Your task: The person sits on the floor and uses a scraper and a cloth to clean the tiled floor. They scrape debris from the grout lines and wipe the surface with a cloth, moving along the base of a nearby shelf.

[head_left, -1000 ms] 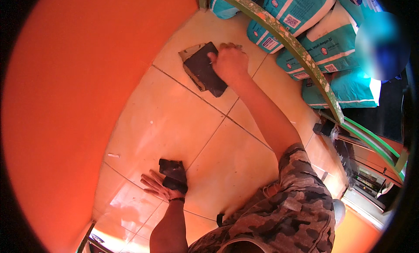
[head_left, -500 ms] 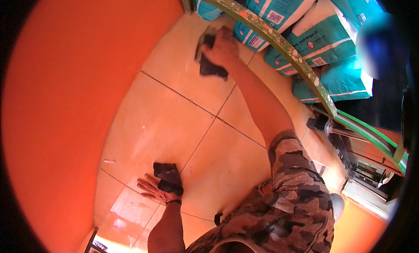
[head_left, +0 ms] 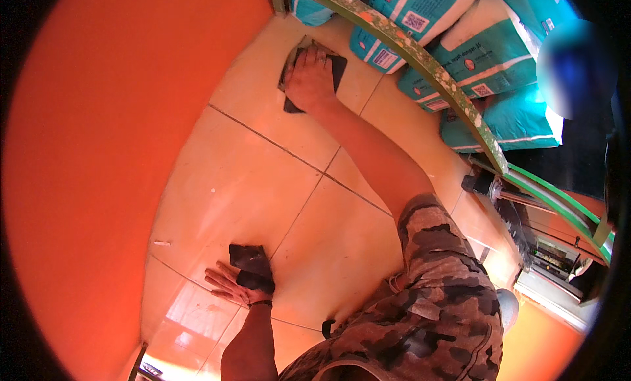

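Note:
At the far end of the tiled floor (head_left: 263, 190), my right hand (head_left: 310, 82) presses down on a black cloth (head_left: 338, 71). Its fingers lie together over the cloth, whose dark corners stick out around the hand. A thin, dull greenish edge shows beside the cloth, too unclear to name. My left hand (head_left: 235, 284) rests flat on the tiles at the lower left, fingers spread. A second black piece (head_left: 250, 257), cloth-like, lies against its thumb side and partly covers it.
An orange wall (head_left: 112, 151) borders the floor on the left. To the right, teal and white packages (head_left: 483, 66) sit behind a worn green metal rail (head_left: 420, 59). A small pale scrap (head_left: 162, 243) lies near the wall. Dark equipment (head_left: 509, 217) stands at the right.
My right hand has shifted slightly left and nearer with the black cloth, which now lies flatter beneath it. The left hand and its black piece stay nearly where they were.

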### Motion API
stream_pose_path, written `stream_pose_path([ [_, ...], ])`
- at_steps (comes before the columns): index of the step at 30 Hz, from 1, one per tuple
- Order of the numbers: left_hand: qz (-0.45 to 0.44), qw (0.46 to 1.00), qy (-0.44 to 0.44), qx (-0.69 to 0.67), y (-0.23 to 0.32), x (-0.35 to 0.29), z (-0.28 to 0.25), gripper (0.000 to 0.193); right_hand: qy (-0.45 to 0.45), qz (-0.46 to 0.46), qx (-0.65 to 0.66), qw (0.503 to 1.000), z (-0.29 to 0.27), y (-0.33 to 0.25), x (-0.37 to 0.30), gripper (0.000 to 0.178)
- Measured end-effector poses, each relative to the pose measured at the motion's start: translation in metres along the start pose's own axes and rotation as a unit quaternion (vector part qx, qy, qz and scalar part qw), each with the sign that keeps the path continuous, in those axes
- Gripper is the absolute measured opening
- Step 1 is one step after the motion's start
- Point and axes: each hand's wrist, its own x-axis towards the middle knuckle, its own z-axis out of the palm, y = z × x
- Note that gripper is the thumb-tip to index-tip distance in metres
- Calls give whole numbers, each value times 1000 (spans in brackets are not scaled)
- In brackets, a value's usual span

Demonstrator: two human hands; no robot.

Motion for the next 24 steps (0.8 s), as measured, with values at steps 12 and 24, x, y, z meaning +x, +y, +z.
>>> stream_pose_path([
  [12, -20, 990, -115, 80, -4, -5, 12, 87, -141, 152, 20, 978, -10, 23, 28, 82],
  [24, -50, 965, -255, 42, 3, 12, -22, 82, -212, 88, 26, 973, -35, -4, 9, 80],
])
